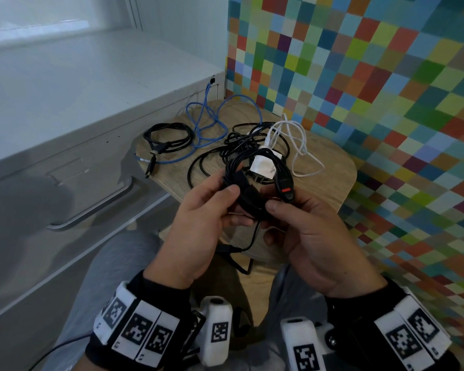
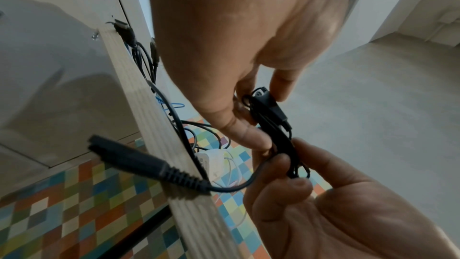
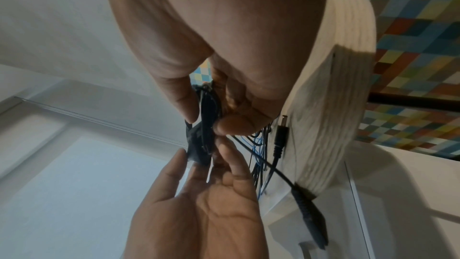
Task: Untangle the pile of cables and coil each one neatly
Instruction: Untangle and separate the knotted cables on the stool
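Both hands hold one coiled black cable [image 1: 252, 170] just above the near edge of a small wooden table [image 1: 332, 180]. My left hand [image 1: 231, 199] pinches the coil from the left, thumb on top. On the coil's near right side my right hand [image 1: 276, 210] grips it beside a black plug with a red tab [image 1: 286, 187]. A loose end with a black plug [image 1: 225, 249] dangles below the hands. In the left wrist view the left hand [image 2: 259, 123] pinches the coil [image 2: 273, 117]. In the right wrist view the right hand [image 3: 206, 123] pinches the coil [image 3: 208, 105].
On the table lie a coiled black cable [image 1: 169, 137], a loose blue cable [image 1: 206, 121], a white cable [image 1: 300, 145] with a white charger [image 1: 263, 167], and tangled black cables [image 1: 241, 140]. A white cabinet [image 1: 91, 129] stands left; a chequered wall [image 1: 386, 103] right.
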The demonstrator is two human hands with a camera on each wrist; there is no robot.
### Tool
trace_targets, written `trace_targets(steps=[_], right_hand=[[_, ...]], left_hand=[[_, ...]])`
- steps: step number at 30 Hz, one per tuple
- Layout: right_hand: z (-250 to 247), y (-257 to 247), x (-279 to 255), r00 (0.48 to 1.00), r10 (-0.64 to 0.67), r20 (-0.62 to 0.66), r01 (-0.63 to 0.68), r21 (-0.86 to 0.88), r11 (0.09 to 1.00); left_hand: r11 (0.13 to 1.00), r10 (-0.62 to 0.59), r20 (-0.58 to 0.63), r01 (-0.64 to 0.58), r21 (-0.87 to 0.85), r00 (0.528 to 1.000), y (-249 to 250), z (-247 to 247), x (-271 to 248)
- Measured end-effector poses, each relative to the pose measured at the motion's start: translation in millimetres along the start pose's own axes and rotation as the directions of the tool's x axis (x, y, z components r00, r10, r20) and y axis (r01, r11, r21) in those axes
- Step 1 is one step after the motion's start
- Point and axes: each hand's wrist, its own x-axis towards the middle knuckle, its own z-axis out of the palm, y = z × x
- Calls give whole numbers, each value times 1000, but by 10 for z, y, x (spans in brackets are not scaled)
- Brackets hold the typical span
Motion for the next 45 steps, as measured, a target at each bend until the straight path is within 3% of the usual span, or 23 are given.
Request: trace_targets(steps=[7, 13, 18, 25, 28, 32, 38, 45], right_hand=[[-4, 35, 4, 998, -1, -68, 0, -13, 1000], [15, -7, -24, 1000, -19, 3, 18, 93, 996], [21, 22, 2, 998, -45, -50, 48, 57, 997], [-14, -7, 18, 997, -68, -27, 69, 44, 997], [-49, -10, 42, 996, -82, -39, 82, 7, 997], [-20, 5, 48, 995, -94, -45, 92, -48, 995], [-10, -20, 30, 997, -74, -24, 74, -32, 997], [-22, -70, 35, 999, -48, -19, 48, -14, 999]], left_hand=[[986, 54, 19, -56, 157, 998, -35, 26, 1], [987, 39, 36, -44, 156, 999, -32, 36, -3], [990, 36, 102, -50, 133, 994, -18, 32, -19], [963, 38, 139, -73, 258, 990, -10, 32, -31], [973, 31, 143, -63, 223, 989, -8, 42, -38], [993, 32, 62, -38, 110, 998, -31, 65, -36], [999, 37, -40, -37, -3, 999, -14, 42, -8], [997, 40, -78, -45, -65, 996, 24, -9, 9]])
